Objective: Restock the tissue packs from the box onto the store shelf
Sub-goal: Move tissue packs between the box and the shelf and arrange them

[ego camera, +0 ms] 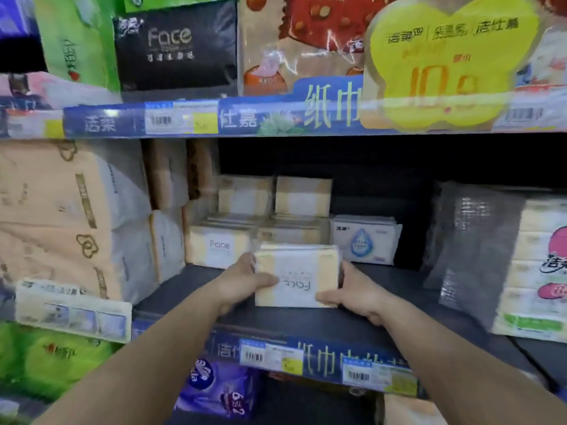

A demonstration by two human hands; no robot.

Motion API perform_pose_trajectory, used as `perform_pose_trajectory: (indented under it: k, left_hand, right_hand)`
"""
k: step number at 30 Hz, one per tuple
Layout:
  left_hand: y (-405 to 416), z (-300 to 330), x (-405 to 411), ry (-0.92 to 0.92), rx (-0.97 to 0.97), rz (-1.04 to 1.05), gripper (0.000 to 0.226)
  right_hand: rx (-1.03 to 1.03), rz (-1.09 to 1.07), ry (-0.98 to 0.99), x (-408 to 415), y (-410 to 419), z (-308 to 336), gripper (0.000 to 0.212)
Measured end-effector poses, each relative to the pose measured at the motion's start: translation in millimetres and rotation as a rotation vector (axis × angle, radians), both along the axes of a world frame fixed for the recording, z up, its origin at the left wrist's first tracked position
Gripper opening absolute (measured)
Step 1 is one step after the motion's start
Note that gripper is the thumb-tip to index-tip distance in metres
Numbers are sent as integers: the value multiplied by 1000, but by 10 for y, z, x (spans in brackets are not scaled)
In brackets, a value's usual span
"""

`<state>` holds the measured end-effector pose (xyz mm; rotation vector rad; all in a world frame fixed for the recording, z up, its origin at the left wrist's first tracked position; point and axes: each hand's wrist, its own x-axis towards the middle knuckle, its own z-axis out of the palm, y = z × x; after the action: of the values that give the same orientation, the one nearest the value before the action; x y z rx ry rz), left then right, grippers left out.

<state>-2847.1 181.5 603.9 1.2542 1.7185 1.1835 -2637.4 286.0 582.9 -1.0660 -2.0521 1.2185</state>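
Head view | both hands' grip clamps tissue pack (pixel 297 276) | stacked packs (pixel 257 237) just behind

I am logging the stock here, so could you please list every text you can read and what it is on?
"Face": pack held in both hands, upside down.
"Face": pack on the shelf.
"Face": black pack above.
"纸巾": blue shelf strip.
"10": yellow price sign; its other digits are blurred.
Barcode tags: too small to read.

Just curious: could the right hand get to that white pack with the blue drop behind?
Probably yes, but not freely: the right hand is gripping the Face pack with the left hand. The shelf stretch toward the blue-drop pack looks unobstructed.
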Motion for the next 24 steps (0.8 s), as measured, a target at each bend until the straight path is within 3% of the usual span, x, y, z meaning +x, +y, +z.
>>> perform_pose_trajectory:
  k: [3, 4, 6, 8, 10, 13, 16, 18, 20, 22, 24]
  left_hand:
    - [53, -66, -127, -2, -21, -69, 44]
    - [52, -29, -145, 21, 15, -85, 55]
    - [91, 71, -216, 97, 137, -47, 100]
    - [112, 261, -270, 260, 300, 0, 117]
    - [126, 495, -301, 495, 394, 41, 114]
    - [155, 825, -283, 884, 457, 23, 112]
    - [96, 1010, -330, 1133, 184, -60, 97]
    - [73, 1000, -450, 1092, 37, -133, 73]
    - [-16, 889, -647, 896, 79, -167, 50]
    - [-61, 706, -869, 634, 179, -111, 39]
    - [-101, 450, -1043, 218, 240, -63, 42]
  right_hand:
    - [-27, -17, -12, -27, 28, -41, 61]
    - [-38, -30, -7, -21, 30, -31, 61]
    - [-65, -88, 83, -26, 14, 53, 58]
    - [-79, -157, 288, -93, -37, 236, 53]
    - [-14, -209, 441, -236, -103, 480, 56]
    - [177, -167, 432, -524, -192, 740, 66]
    - [327, -67, 260, -837, -272, 824, 70]
    - [322, -10, 218, -953, -291, 841, 75]
    - [264, 24, 144, -995, -282, 787, 86]
    - [194, 11, 43, -891, -219, 676, 97]
    - [86, 37, -19, -784, -181, 527, 92]
